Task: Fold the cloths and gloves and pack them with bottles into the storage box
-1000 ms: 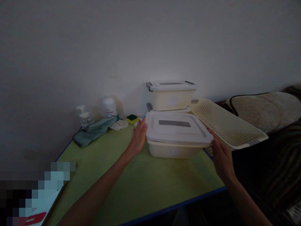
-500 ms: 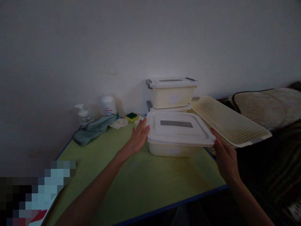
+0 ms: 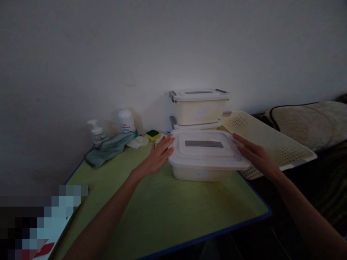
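A cream plastic storage box [image 3: 200,174] stands on the green table, with its white lid [image 3: 206,157] lying over the top. A grey strip marks the lid's middle. On the lid's left edge rests my left hand [image 3: 158,154], fingers stretched out and apart. My right hand [image 3: 255,153] lies flat along the right end of the lid, its fingers extended and the thumb hidden or hard to make out. Neither hand is wrapped around anything. Behind this box, a second lidded box [image 3: 200,110] with grey clips sits on top of another lidded box [image 3: 197,126].
A cream perforated basket [image 3: 271,139] leans at the right, beside a beige cushion [image 3: 311,124]. Along the left back are a pump bottle [image 3: 96,133], a white bottle [image 3: 126,121], a grey-green cloth [image 3: 108,148] and a sponge [image 3: 153,135]. The table [image 3: 162,213] has a blue edge.
My right hand has let go of the lid's right corner and moved up along that end, fingers now flat. The lid's right side sits slightly lower. My left hand has shifted slightly onto the edge.
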Demonstrator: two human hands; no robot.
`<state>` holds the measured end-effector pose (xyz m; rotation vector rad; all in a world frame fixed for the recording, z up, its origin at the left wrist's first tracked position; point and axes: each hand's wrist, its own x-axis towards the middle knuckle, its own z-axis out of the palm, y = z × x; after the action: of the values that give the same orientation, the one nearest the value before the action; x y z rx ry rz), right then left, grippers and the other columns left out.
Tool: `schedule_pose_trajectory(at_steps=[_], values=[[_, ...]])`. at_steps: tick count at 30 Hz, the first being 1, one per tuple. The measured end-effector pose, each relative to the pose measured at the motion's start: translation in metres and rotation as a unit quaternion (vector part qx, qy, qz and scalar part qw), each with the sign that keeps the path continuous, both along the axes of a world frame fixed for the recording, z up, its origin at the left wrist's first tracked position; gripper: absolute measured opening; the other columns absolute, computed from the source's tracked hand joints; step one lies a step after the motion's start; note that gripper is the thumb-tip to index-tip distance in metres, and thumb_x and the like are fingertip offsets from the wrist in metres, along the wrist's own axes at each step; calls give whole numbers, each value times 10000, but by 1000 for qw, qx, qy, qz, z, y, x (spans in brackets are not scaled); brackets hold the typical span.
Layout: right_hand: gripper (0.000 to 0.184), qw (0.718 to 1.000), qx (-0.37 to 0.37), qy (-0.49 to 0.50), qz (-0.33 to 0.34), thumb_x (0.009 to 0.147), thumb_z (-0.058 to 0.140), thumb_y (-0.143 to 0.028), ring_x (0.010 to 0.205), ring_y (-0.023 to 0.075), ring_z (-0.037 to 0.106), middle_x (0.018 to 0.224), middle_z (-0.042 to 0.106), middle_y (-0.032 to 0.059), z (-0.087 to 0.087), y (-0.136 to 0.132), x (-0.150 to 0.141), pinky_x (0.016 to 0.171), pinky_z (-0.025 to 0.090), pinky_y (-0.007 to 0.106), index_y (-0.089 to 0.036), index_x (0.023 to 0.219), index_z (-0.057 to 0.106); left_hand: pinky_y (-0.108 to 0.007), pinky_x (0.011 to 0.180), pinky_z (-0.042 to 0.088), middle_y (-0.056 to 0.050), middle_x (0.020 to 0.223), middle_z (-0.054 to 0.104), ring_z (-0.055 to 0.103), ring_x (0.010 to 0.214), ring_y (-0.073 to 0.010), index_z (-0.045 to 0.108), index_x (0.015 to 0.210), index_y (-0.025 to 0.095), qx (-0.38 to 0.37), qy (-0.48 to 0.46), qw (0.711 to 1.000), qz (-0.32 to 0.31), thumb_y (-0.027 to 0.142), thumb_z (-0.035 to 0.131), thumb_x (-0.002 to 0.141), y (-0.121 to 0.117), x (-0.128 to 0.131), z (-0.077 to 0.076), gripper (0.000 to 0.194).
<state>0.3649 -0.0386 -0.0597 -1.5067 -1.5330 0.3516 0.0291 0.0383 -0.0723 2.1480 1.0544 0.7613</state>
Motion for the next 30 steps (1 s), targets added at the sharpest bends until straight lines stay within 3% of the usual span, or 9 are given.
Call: schedule_pose_trajectory(at_steps=[6,13,17,19,22,24,27,30], values=[[460,999,-8,-3,38,712,605,-537,1272,299,404,1327,501,-32,-8,9,8,1102,230,525,-338,1126,635,-495,1115,-55,-23,1502,257,147,1406,-214,415,1333,283,38,24,999,8,468,322,886,1,0,-2,493],[480,999,-26,-15,39,708,600,-532,1279,296,393,1329,492,-26,-2,5,4,1108,213,525,-318,1136,631,-547,1097,-54,-23,1500,269,128,1408,-245,433,1310,298,26,7,999,25,422,339,874,0,3,-4,462],[516,999,-37,-29,28,678,605,-569,1274,311,399,1339,489,1,2,6,5,1101,224,531,-290,1110,647,-544,1103,-51,-33,1485,308,130,1408,-250,474,1271,269,-3,-49,998,39,381,387,838,0,8,-7,455],[579,998,-35,-43,-12,640,640,-578,1265,335,409,1342,492,42,2,5,7,1089,235,553,-264,1127,635,-506,1126,2,-40,1479,323,148,1405,-241,461,1279,256,-19,-112,992,55,360,435,808,-1,13,-10,484],[714,994,-1,-23,-109,598,688,-578,1245,372,424,1348,489,103,-7,0,9,1046,294,589,-236,1212,564,-409,1139,155,-53,1494,289,216,1388,-216,350,1352,232,-52,-240,963,113,344,475,785,-6,23,-15,592],[693,988,35,45,-146,625,673,-578,1212,369,465,1334,508,105,-20,-4,7,994,386,567,-252,1221,538,-361,1114,246,-71,1503,263,270,1369,-206,277,1382,211,-90,-309,933,161,348,466,798,-10,30,-17,629],[537,970,54,172,-162,691,630,-547,1138,327,545,1268,568,86,-39,-10,-3,887,510,477,-277,1150,559,-356,1054,352,-93,1458,350,393,1299,-212,265,1375,200,-169,-360,897,192,332,466,805,-19,39,-18,619],[451,957,16,258,-130,693,645,-501,1029,285,618,1156,637,63,-45,-17,-19,779,567,394,-264,1073,588,-370,983,425,-93,1317,522,516,1178,-233,412,1275,182,-227,-419,861,176,300,528,751,-26,44,-20,549]])
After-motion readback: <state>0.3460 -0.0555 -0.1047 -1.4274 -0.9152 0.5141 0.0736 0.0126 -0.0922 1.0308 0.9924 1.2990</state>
